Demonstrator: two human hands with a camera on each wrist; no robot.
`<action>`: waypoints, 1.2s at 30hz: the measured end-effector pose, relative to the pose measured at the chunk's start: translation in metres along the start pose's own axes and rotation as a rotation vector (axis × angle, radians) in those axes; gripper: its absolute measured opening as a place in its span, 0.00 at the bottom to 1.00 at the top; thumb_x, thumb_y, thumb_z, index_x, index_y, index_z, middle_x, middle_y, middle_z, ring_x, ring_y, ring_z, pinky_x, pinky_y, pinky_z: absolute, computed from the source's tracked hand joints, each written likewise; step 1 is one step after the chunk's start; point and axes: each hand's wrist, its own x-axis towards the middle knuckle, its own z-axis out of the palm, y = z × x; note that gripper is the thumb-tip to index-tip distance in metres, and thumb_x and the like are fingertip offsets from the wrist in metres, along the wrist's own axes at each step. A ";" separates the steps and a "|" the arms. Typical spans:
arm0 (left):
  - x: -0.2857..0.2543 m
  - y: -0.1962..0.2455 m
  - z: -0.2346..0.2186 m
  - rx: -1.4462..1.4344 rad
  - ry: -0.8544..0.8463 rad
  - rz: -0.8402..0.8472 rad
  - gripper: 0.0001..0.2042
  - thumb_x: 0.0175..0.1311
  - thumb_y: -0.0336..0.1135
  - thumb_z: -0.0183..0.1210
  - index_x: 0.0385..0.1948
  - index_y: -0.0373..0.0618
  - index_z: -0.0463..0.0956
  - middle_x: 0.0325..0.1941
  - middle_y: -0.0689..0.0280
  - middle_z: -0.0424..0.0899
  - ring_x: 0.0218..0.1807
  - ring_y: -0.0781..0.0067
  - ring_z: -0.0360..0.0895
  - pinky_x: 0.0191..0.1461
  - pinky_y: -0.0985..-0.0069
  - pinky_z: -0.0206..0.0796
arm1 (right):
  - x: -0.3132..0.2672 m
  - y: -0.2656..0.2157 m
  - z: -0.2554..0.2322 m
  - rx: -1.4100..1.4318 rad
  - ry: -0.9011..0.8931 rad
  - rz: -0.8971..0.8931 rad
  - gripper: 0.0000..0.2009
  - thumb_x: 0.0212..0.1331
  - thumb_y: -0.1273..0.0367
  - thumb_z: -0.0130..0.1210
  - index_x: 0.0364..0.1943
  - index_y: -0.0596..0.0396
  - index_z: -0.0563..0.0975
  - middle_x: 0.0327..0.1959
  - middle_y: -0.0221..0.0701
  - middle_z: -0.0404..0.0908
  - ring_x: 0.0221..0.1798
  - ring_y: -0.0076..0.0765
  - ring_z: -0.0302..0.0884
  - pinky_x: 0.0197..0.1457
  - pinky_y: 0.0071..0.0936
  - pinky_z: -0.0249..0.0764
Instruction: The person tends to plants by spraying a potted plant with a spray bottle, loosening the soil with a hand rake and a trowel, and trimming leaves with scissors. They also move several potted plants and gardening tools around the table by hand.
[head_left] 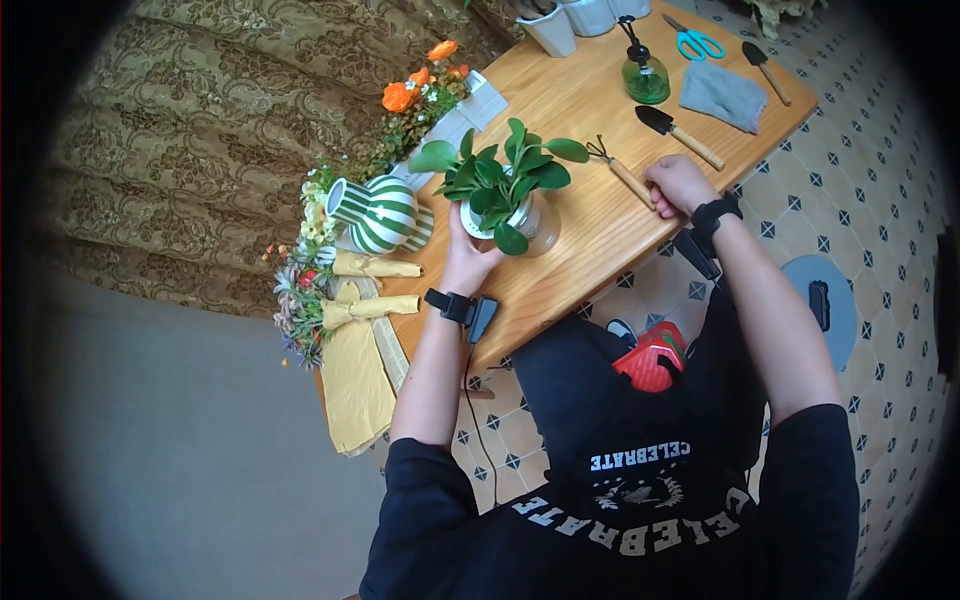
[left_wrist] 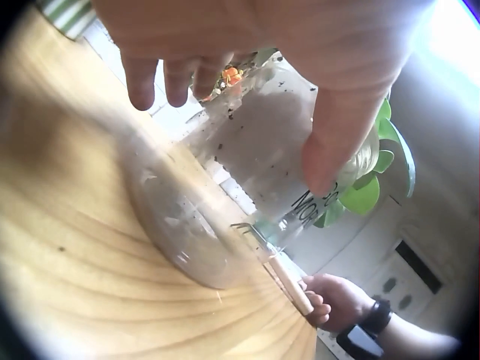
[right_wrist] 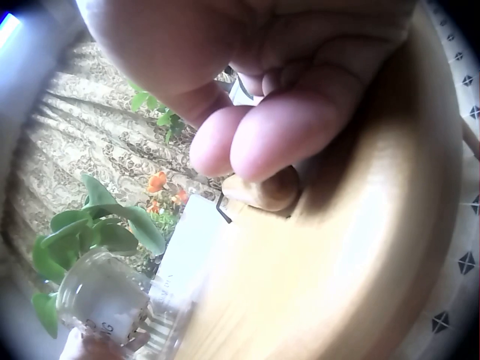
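A leafy green plant (head_left: pixel 510 180) rises from a clear vessel (head_left: pixel 545 228) that stands close over the table. Black lettering and dark specks show on the vessel in the left wrist view. My left hand (head_left: pixel 470 250) grips its side, the thumb (left_wrist: pixel 330 146) on one side and the fingers spread on the other. A small hand rake (head_left: pixel 630 185) with a wooden handle lies near the table's front edge. Beside its handle end rests my right hand (head_left: pixel 682 185), fingers loosely curled. In the right wrist view its fingertips (right_wrist: pixel 277 142) overlap the handle end (right_wrist: pixel 277 191).
On the right are a trowel (head_left: pixel 697 145), a smaller trowel (head_left: pixel 768 75), a grey cloth (head_left: pixel 722 95), blue scissors (head_left: pixel 700 42) and a green bottle (head_left: pixel 647 82). A striped vase (head_left: pixel 385 215), wrapped flowers (head_left: pixel 365 310) and orange flowers (head_left: pixel 400 97) are on the left; white pots (head_left: pixel 548 30) stand behind.
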 end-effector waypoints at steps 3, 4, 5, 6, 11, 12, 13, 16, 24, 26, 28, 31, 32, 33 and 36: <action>0.001 -0.011 0.011 -0.075 0.025 0.028 0.50 0.44 0.23 0.67 0.67 0.46 0.38 0.63 0.59 0.61 0.64 0.64 0.63 0.67 0.65 0.58 | -0.003 -0.001 -0.002 0.016 -0.014 0.000 0.10 0.58 0.67 0.49 0.25 0.59 0.74 0.17 0.30 0.75 0.14 0.23 0.71 0.15 0.20 0.71; 0.001 -0.009 0.015 -0.103 0.039 0.026 0.49 0.44 0.22 0.67 0.67 0.46 0.38 0.62 0.59 0.61 0.63 0.64 0.64 0.66 0.65 0.59 | -0.003 -0.001 -0.002 0.009 -0.010 0.001 0.10 0.58 0.67 0.49 0.25 0.59 0.74 0.17 0.30 0.75 0.14 0.23 0.71 0.15 0.20 0.71; 0.002 -0.007 0.018 -0.132 0.055 0.024 0.49 0.44 0.22 0.66 0.67 0.46 0.39 0.62 0.59 0.61 0.63 0.64 0.64 0.65 0.65 0.61 | -0.002 -0.001 -0.002 0.000 -0.007 0.002 0.10 0.58 0.67 0.49 0.26 0.59 0.74 0.17 0.30 0.75 0.14 0.23 0.72 0.15 0.20 0.71; 0.002 -0.008 0.021 -0.130 0.074 0.027 0.49 0.44 0.21 0.66 0.67 0.46 0.39 0.61 0.60 0.62 0.62 0.64 0.65 0.64 0.65 0.62 | -0.001 -0.002 -0.001 -0.008 -0.006 0.001 0.10 0.57 0.67 0.49 0.26 0.59 0.74 0.18 0.30 0.75 0.14 0.23 0.72 0.15 0.20 0.71; 0.010 -0.010 0.039 -0.051 0.179 0.029 0.48 0.42 0.20 0.67 0.65 0.42 0.42 0.59 0.59 0.63 0.60 0.65 0.66 0.63 0.67 0.63 | 0.002 0.001 -0.002 -0.016 -0.012 -0.003 0.10 0.58 0.67 0.49 0.27 0.59 0.74 0.18 0.30 0.75 0.15 0.23 0.72 0.16 0.20 0.71; 0.012 -0.009 0.043 -0.019 0.201 0.021 0.48 0.42 0.20 0.67 0.64 0.41 0.42 0.60 0.59 0.63 0.60 0.65 0.66 0.64 0.67 0.62 | 0.001 0.001 -0.002 -0.016 -0.013 -0.005 0.10 0.58 0.66 0.49 0.27 0.59 0.74 0.18 0.30 0.75 0.15 0.23 0.72 0.16 0.20 0.71; 0.013 -0.011 0.047 -0.037 0.227 0.053 0.42 0.44 0.21 0.67 0.62 0.41 0.48 0.58 0.60 0.65 0.60 0.65 0.67 0.65 0.65 0.60 | 0.001 0.001 -0.002 -0.017 -0.011 -0.003 0.10 0.58 0.66 0.49 0.27 0.59 0.74 0.18 0.30 0.75 0.14 0.23 0.72 0.16 0.20 0.71; 0.014 -0.018 0.051 0.046 0.265 0.057 0.41 0.45 0.21 0.67 0.61 0.41 0.49 0.58 0.59 0.65 0.60 0.65 0.67 0.65 0.65 0.59 | 0.000 0.000 -0.001 -0.011 -0.005 -0.006 0.10 0.58 0.66 0.49 0.27 0.59 0.74 0.18 0.30 0.75 0.14 0.23 0.71 0.16 0.20 0.71; 0.015 -0.022 0.049 0.081 0.282 0.033 0.41 0.43 0.25 0.69 0.60 0.38 0.51 0.58 0.57 0.66 0.60 0.64 0.67 0.65 0.66 0.59 | -0.003 -0.001 0.000 0.004 0.004 -0.015 0.10 0.58 0.66 0.49 0.26 0.59 0.73 0.17 0.30 0.75 0.13 0.23 0.70 0.16 0.20 0.71; 0.015 -0.018 0.051 0.101 0.295 0.011 0.40 0.44 0.23 0.69 0.59 0.39 0.51 0.59 0.58 0.65 0.61 0.64 0.66 0.66 0.66 0.59 | -0.002 0.000 0.000 0.001 0.003 -0.021 0.10 0.58 0.66 0.49 0.25 0.59 0.73 0.17 0.30 0.75 0.13 0.23 0.70 0.16 0.20 0.70; 0.016 -0.017 0.056 0.113 0.330 -0.001 0.41 0.43 0.25 0.70 0.59 0.37 0.51 0.58 0.58 0.66 0.61 0.64 0.66 0.66 0.66 0.58 | -0.002 0.000 0.000 0.000 0.005 -0.025 0.10 0.58 0.67 0.49 0.25 0.59 0.73 0.17 0.30 0.75 0.13 0.22 0.70 0.15 0.20 0.70; 0.019 -0.011 0.065 0.111 0.376 0.015 0.42 0.41 0.27 0.71 0.59 0.36 0.51 0.59 0.57 0.66 0.60 0.64 0.66 0.65 0.67 0.59 | -0.004 0.000 0.000 -0.004 0.011 -0.029 0.10 0.58 0.67 0.48 0.25 0.58 0.73 0.16 0.29 0.74 0.13 0.22 0.70 0.15 0.19 0.70; 0.019 -0.008 0.069 0.149 0.391 0.007 0.43 0.41 0.27 0.72 0.59 0.35 0.51 0.59 0.56 0.66 0.60 0.64 0.66 0.65 0.68 0.59 | -0.002 0.001 0.000 -0.009 0.011 -0.030 0.10 0.58 0.67 0.48 0.25 0.58 0.74 0.16 0.29 0.74 0.13 0.22 0.69 0.15 0.19 0.70; 0.018 -0.004 0.073 0.186 0.410 -0.003 0.43 0.41 0.27 0.72 0.59 0.35 0.50 0.59 0.56 0.66 0.60 0.64 0.67 0.65 0.68 0.59 | -0.001 0.002 0.000 -0.017 0.009 -0.031 0.10 0.58 0.67 0.48 0.25 0.58 0.74 0.16 0.29 0.74 0.13 0.22 0.69 0.15 0.19 0.70; 0.020 -0.014 0.073 0.207 0.422 0.012 0.43 0.41 0.28 0.71 0.60 0.35 0.50 0.59 0.55 0.66 0.60 0.63 0.66 0.65 0.67 0.59 | 0.000 0.002 0.000 -0.012 0.010 -0.043 0.10 0.58 0.67 0.48 0.25 0.58 0.74 0.16 0.29 0.74 0.13 0.22 0.69 0.15 0.19 0.70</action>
